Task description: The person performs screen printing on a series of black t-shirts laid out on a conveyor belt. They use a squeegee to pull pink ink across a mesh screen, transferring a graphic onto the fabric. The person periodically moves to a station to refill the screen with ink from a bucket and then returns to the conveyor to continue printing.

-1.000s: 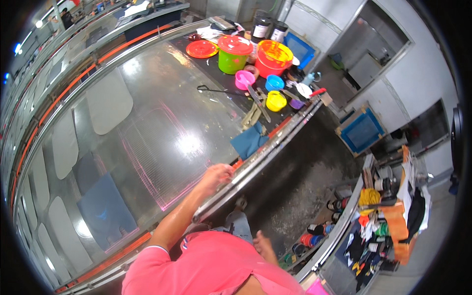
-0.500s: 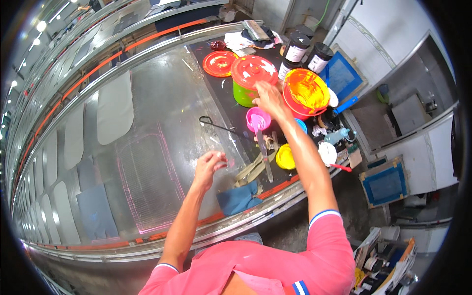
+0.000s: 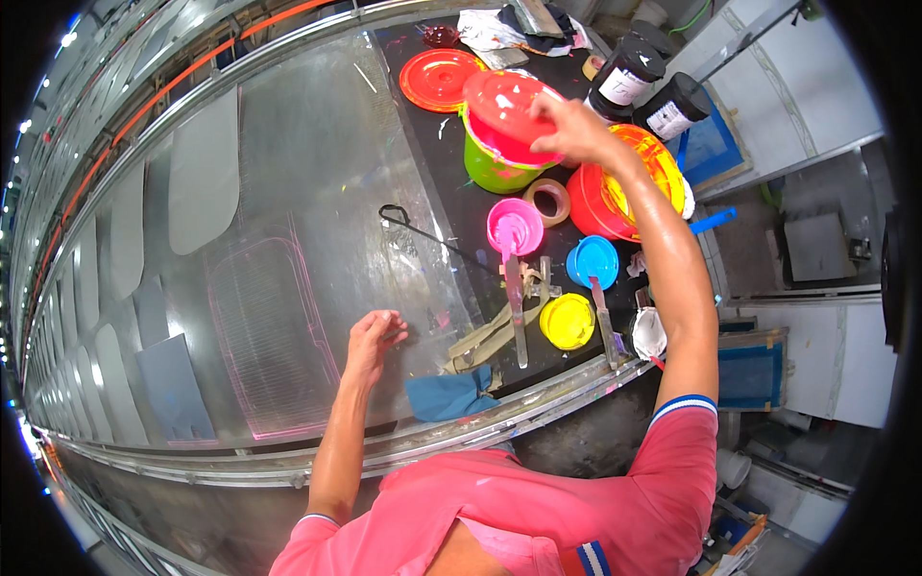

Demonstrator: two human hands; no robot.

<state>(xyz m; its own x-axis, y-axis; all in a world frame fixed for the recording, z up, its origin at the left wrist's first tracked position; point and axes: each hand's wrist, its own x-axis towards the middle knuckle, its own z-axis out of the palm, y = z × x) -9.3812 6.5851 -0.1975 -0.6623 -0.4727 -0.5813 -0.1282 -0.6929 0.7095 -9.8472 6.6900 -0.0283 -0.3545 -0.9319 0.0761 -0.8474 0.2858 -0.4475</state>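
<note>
My right hand (image 3: 578,132) grips the edge of a red lid (image 3: 501,101), which is tilted above a green bucket (image 3: 495,168). The bucket's bright pink inner rim shows below the raised lid. Over the grey table, my left hand (image 3: 373,346) hovers with its fingers curled in and nothing visible in them. Just in front of the bucket are a tape roll (image 3: 549,202) and a pink cup (image 3: 515,228) with a spatula (image 3: 515,312) leaning out. Right of it stands a red bucket (image 3: 600,202) with yellow-orange paint, partly hidden by my right forearm.
A second red lid (image 3: 442,81) lies behind left. A blue cup (image 3: 593,261) and a yellow cup (image 3: 567,322) sit near the front edge. A blue cloth (image 3: 451,394) lies left of them. Black jars (image 3: 629,69) stand behind; grey flat pieces (image 3: 205,173) line the table.
My right hand has lifted and tilted the red lid, exposing the green bucket's pink inner rim. The left hand has shifted slightly left. The view has turned, revealing the tape roll.
</note>
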